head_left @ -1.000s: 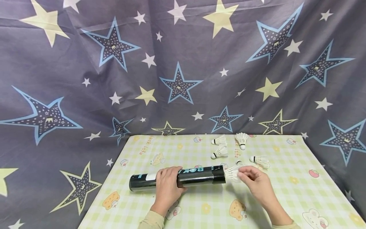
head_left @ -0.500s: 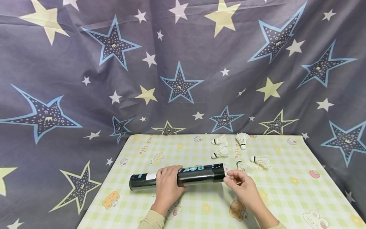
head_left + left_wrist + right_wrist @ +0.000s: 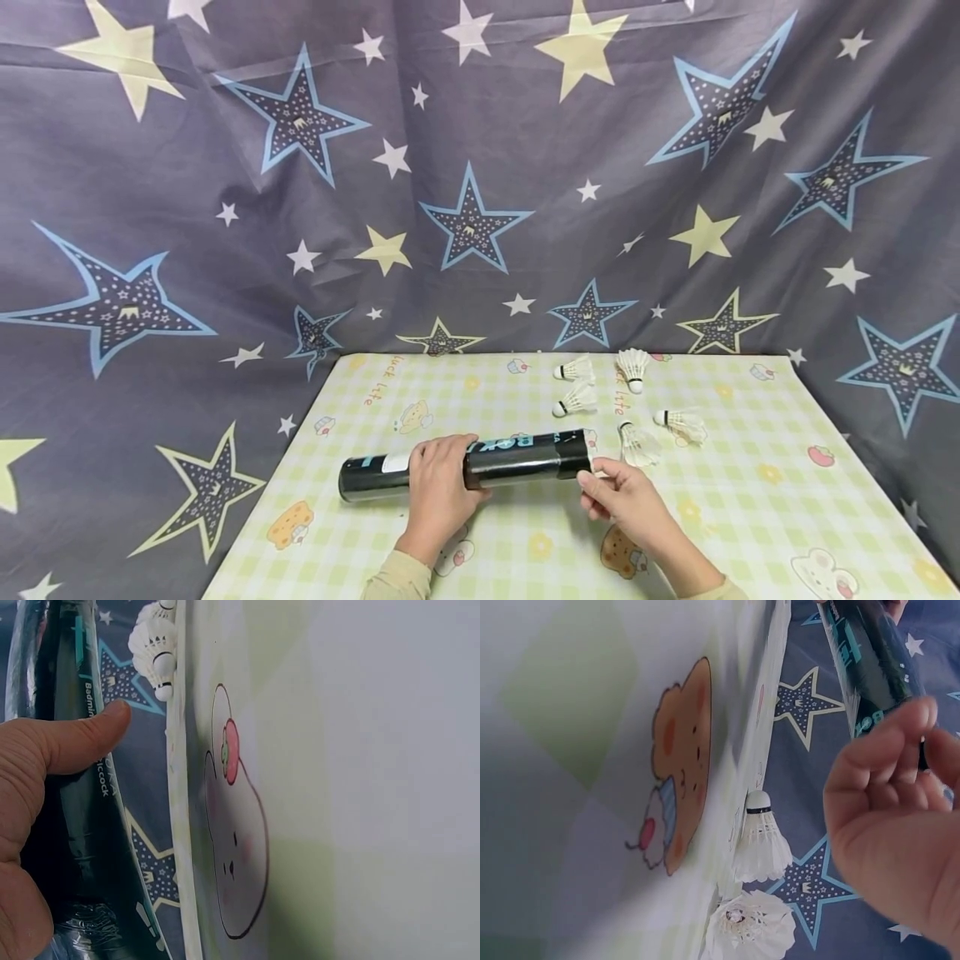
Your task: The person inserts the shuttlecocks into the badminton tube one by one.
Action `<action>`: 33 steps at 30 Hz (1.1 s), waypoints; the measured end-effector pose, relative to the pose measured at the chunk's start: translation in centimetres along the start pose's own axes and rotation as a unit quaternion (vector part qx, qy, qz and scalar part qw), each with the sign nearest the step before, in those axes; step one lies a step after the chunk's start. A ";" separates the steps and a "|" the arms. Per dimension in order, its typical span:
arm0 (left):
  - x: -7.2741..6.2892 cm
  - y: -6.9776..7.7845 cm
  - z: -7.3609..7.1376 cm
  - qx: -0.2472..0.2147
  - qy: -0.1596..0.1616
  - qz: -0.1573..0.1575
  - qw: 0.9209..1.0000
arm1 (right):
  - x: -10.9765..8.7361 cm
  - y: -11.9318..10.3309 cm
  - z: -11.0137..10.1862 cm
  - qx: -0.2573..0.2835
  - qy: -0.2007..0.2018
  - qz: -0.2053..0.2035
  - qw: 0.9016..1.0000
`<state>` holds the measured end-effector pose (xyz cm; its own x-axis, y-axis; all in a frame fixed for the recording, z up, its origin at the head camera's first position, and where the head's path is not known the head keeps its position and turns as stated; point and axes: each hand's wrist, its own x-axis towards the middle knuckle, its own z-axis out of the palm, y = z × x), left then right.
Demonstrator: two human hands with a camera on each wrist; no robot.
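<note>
A black shuttlecock tube [image 3: 517, 460] with turquoise lettering lies across the table, its mouth facing right. My left hand [image 3: 441, 492] grips it around the middle; in the left wrist view the thumb [image 3: 90, 741] lies along its side. At the mouth, my right hand [image 3: 626, 504] has curled fingers and touches the lower rim with thumb and index finger. Whether they pinch the rim is unclear, even in the right wrist view, where the hand [image 3: 900, 840] partly covers the tube's end. The tube's inside is hidden. A white feather shuttlecock [image 3: 639, 446] lies just right of the mouth.
Several more shuttlecocks lie toward the back: one [image 3: 681, 425] farther right, one [image 3: 634, 371] near the rear edge, and a pair with the nearer one [image 3: 576, 401] behind the tube. A green checked cloth covers the table [image 3: 750, 517]. A starry curtain [image 3: 525, 133] hangs behind.
The shuttlecock my right hand held at the mouth has gone into the tube, out of sight. That hand has moved left and down to the rim. My left hand stays put.
</note>
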<state>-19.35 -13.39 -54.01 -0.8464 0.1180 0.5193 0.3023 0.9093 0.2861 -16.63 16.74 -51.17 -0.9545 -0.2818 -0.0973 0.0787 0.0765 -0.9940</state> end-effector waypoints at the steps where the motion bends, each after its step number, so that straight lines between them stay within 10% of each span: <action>1: 0.0 0.0 0.0 0.000 0.001 0.001 1.000 | 0.0 0.0 -0.1 -0.004 -0.021 -0.003 1.000; 8: 0.0 0.5 0.1 -0.003 0.005 0.026 1.000 | 0.2 0.6 -0.3 -0.001 -0.140 -0.004 0.990; 21: 0.0 0.3 0.3 0.007 0.011 0.027 1.000 | 0.0 0.6 -0.5 0.007 -0.084 0.010 0.996; 26: 0.1 0.1 0.2 0.007 0.020 0.020 1.000 | -0.4 0.3 -2.5 -0.012 -0.043 -0.010 0.999; 33: 0.2 -0.1 -0.1 -0.006 0.003 0.002 1.000 | -0.3 -0.3 -5.9 -0.058 0.145 0.035 0.987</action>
<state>-19.51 -13.53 -53.90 -0.8425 0.1197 0.5252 0.3115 0.9038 0.2936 -18.03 22.49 -50.50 -0.9914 0.0122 -0.1301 0.1300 0.1991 -0.9713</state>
